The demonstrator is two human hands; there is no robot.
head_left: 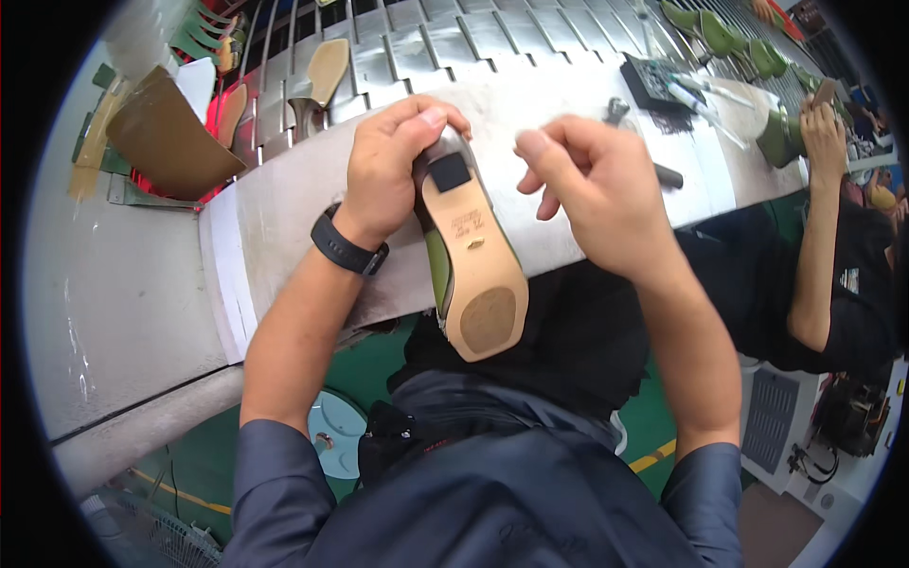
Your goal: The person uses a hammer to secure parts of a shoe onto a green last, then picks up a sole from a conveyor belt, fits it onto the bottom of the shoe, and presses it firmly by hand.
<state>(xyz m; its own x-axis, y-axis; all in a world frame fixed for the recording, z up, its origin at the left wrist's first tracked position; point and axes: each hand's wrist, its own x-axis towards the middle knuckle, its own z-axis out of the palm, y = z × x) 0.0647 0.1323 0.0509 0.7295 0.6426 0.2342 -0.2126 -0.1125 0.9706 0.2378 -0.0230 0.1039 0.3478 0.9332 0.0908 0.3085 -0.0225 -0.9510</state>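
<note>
My left hand (383,166) is closed around the heel end of a shoe (478,256), its toe pointing down toward me. The tan sole faces up, with a roughened oval at the forepart and a black square piece near the heel. Along the shoe's left side shows a green edge. To the right, my right hand (601,194) hovers apart from the shoe with its thumb and fingers curled in. Whatever those fingers hold, if anything, is hidden.
A hammer (668,176) lies behind my right hand, near a black box (653,83) with brushes. Beyond the white bench edge (530,99), a metal slat conveyor (407,47) carries another shoe piece (327,71). At right, a co-worker's hand (822,137) holds a green shoe form (780,137).
</note>
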